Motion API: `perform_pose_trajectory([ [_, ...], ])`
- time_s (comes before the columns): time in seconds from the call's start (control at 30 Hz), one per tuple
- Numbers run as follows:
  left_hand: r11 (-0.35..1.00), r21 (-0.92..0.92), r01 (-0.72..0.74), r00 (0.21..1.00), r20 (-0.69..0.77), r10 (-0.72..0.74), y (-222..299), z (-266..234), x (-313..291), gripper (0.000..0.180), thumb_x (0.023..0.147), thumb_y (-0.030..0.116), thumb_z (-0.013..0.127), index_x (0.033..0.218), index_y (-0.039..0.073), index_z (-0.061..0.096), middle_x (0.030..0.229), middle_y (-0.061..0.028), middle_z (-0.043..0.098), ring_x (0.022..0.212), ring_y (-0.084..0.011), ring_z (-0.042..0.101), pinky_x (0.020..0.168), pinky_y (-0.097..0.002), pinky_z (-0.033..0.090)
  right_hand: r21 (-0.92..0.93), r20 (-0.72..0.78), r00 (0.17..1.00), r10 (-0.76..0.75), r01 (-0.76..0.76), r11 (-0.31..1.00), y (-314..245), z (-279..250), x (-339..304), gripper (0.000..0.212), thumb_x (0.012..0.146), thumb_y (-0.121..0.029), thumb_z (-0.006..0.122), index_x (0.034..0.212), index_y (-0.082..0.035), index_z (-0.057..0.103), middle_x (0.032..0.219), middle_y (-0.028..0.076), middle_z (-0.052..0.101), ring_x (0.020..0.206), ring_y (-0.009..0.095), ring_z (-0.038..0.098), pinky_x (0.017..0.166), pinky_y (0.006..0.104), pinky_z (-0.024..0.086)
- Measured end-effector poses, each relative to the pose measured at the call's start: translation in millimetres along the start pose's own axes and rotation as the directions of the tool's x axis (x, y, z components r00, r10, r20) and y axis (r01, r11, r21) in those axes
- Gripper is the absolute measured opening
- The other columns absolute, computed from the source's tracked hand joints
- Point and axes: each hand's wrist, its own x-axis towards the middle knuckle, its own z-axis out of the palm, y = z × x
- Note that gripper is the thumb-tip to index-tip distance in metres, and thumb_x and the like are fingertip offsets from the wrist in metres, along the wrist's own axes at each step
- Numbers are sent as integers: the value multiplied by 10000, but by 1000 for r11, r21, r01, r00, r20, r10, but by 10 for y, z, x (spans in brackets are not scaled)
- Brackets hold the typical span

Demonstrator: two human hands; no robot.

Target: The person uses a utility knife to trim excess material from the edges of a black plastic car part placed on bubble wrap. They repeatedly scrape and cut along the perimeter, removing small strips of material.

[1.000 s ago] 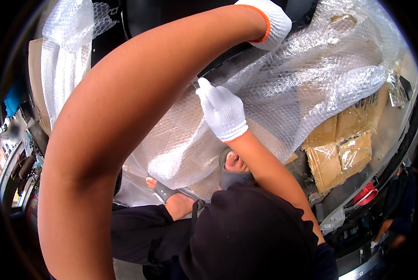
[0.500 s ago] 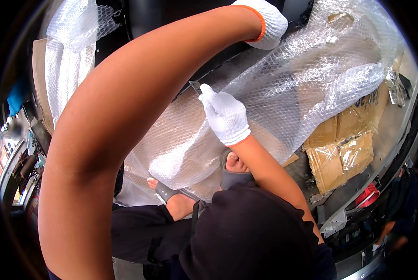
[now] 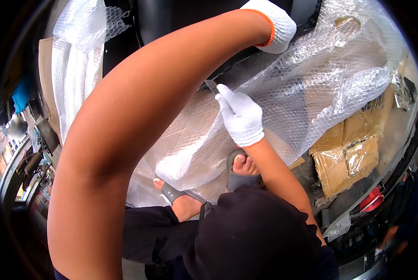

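Note:
My right hand (image 3: 240, 116), in a white knit glove with an orange cuff, is closed on a thin flat metal cutter blade (image 3: 211, 86) that sticks out past its fingers. Below and around it spreads clear bubble wrap (image 3: 274, 109), partly over brown cardboard. My left hand (image 3: 280, 27), gloved the same way, reaches across to the far side, beside a large black panel-like piece (image 3: 185, 14). The fingers of that hand are hidden, so its hold does not show. My left forearm covers part of the black piece and the wrap.
Flattened, taped cardboard (image 3: 346, 163) lies to the right beside a metal frame edge (image 3: 381, 161). More bubble wrap (image 3: 76, 60) hangs over cardboard at the far left. My sandalled feet (image 3: 242, 170) are by the near edge of the wrap. Someone's hand (image 3: 388, 235) shows at lower right.
The whole view has shifted slightly, so things sit further right. My right hand with the blade has moved a little rightward along the wrap. My left hand stays beside the black piece.

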Motion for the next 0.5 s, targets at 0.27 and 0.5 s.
perform_pose_trajectory([
  [0.27, 1000, -6, -1, 999, -50, 1, 2, 64, 7, 321, 874, 191, 557, 1027, 57, 806, 1053, -182, 771, 988, -332, 751, 827, -439, 585, -68, 89, 996, 27, -21, 997, 47, 78, 36, 355, 894, -107, 753, 1244, -138, 704, 721, 114, 622, 632, 309, 624, 593, 413, 524],
  [0.5, 999, -31, 26, 998, -58, -28, 18, 61, -19, 313, 871, 194, 572, 1027, 56, 806, 1050, -183, 771, 985, -330, 752, 826, -439, 584, -164, 398, 912, 94, -29, 986, -103, 41, 192, 251, 932, -149, 675, 1180, -122, 704, 727, 144, 630, 646, 341, 636, 581, 453, 515],
])
